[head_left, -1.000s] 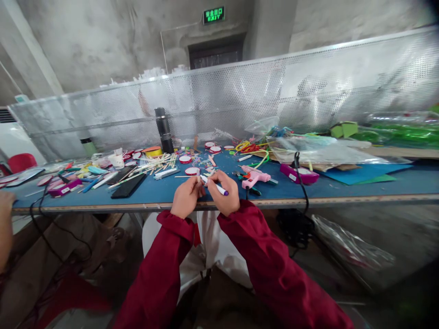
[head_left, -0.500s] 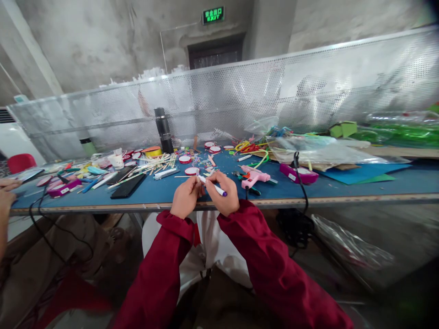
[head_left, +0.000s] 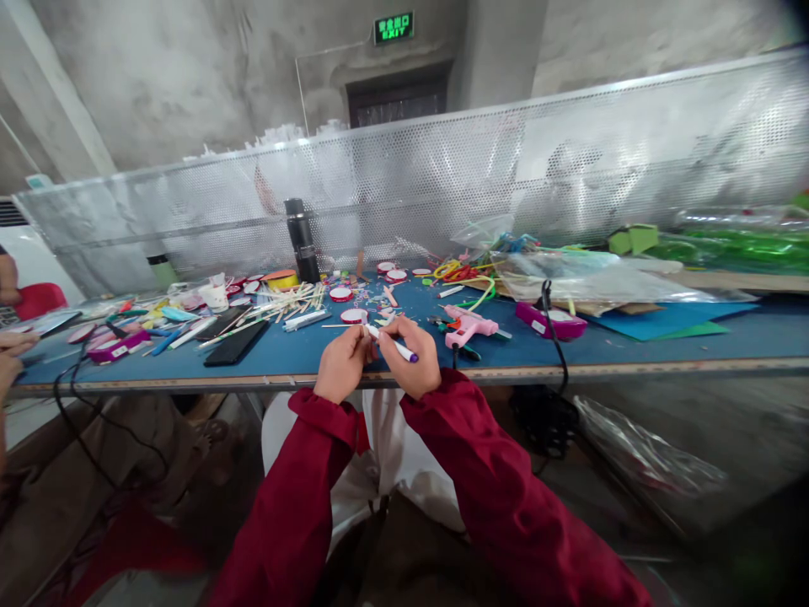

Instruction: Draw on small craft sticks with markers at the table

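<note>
Holding a marker [head_left: 403, 348] above the table's [head_left: 297, 358] front edge

Right hand [head_left: 414, 358] is gripping the white barrel, fingers folded snug around it; the purple end is pointing back toward the right sleeve [head_left: 480, 438], the other end toward the left hand [head_left: 343, 362]. Left fingers are bunching near that end, barely parted; cannot tell whether they are pinching something small. A red-rimmed disc [head_left: 354, 316] is lying just beyond them, a pink glue gun [head_left: 468, 326] just right of the right hand, a black phone [head_left: 235, 341] off to the left.

Risks, judging from here: the marker could be skidding onto the left fingertips if pressure is uneven, since both hands are working so close. A rightward swing could be knocking the glue gun; cannot tell whether it is hot. A loosening grip could be dropping the marker off the edge.
</note>
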`<state>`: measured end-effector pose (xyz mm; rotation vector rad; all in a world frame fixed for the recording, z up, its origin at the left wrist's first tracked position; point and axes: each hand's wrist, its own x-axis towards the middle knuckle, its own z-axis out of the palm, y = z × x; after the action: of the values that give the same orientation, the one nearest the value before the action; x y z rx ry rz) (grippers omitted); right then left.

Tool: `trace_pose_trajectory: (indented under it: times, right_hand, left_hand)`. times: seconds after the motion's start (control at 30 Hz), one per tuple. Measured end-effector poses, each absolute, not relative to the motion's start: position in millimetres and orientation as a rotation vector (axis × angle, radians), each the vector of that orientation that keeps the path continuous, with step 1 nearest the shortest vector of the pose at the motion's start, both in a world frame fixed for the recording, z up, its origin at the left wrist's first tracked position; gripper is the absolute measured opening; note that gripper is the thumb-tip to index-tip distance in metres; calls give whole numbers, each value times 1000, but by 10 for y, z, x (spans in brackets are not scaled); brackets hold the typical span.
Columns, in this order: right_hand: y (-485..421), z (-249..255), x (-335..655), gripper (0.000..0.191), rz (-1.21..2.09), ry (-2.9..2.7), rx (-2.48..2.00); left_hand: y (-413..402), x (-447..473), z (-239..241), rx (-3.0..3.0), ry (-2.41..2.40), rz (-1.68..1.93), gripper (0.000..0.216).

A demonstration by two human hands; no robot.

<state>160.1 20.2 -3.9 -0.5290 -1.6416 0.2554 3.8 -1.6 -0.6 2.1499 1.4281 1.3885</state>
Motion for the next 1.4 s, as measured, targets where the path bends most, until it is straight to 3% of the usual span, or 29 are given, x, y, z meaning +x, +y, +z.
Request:
trace_pose_trajectory:
  times: [1.4]
  right_hand:
    - [203,-36,1599,14,264,-1641,-550]
  left_hand:
    - [-24,44,7,2158,1489,1344,28]
